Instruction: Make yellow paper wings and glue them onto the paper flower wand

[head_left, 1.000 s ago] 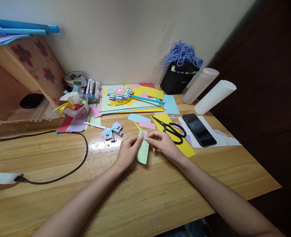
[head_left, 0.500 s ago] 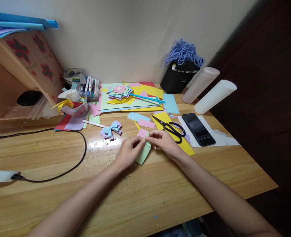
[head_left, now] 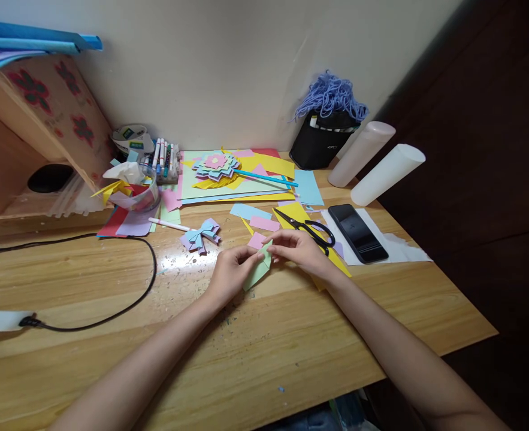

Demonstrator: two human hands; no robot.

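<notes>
A folded piece of light green paper (head_left: 257,274) is held between my two hands just above the wooden table. My left hand (head_left: 232,272) pinches its left edge with thumb and fingers. On the other side, my right hand (head_left: 298,251) grips the upper right corner between thumb and fingertips. Small pink paper pieces (head_left: 265,224) and a light blue strip (head_left: 250,212) lie just beyond the hands. Black-handled scissors (head_left: 307,227) rest on a yellow sheet (head_left: 336,261) behind my right hand. Left of the hands lies a blue and purple paper bow (head_left: 201,236) on a white stick.
A layered paper flower (head_left: 214,166) on a blue stick lies on stacked coloured sheets. A phone (head_left: 357,233) sits at right, near two white rolls (head_left: 387,175) and a black pen case (head_left: 318,143). At left are a scrap tub (head_left: 141,197) and a black cable (head_left: 155,269).
The green paper has tilted and its lower tip has risen slightly. Both hands have shifted a little and keep hold of it. The whole view has moved slightly.
</notes>
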